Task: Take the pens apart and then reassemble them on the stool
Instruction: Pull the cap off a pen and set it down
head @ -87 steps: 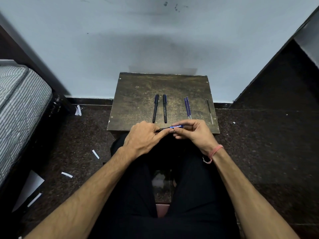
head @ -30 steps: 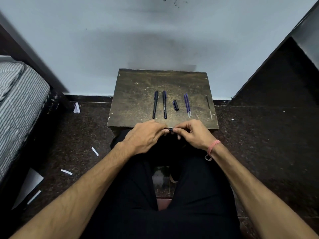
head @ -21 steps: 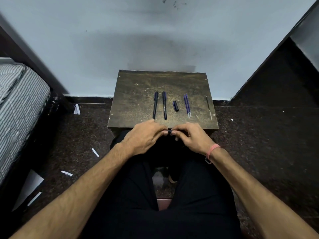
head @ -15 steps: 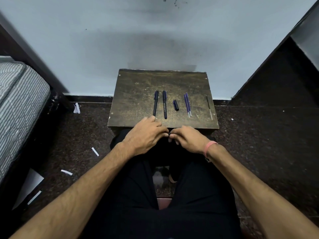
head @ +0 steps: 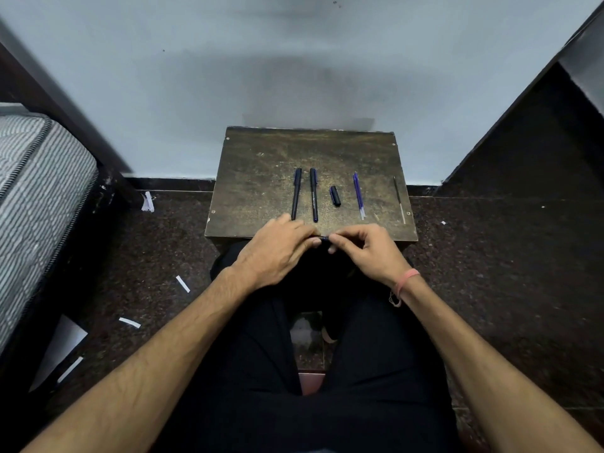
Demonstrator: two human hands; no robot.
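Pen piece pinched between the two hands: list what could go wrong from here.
1. The pen piece is held at the fingertips of the left hand and right hand, just off the stool's near edge; a slip would likely drop it to the lap or the dark floor.
2. The loose cap and refills could roll if the stool is bumped.

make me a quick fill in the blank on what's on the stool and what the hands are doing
1. The loose pen cap lies on the ____.
2. Left of the cap lie ____ whole black pens.
3. The pink wristband is on the ____ wrist.
4. The left hand and right hand pinch one small dark ____ part between them.

Missing words: stool; two; right; pen
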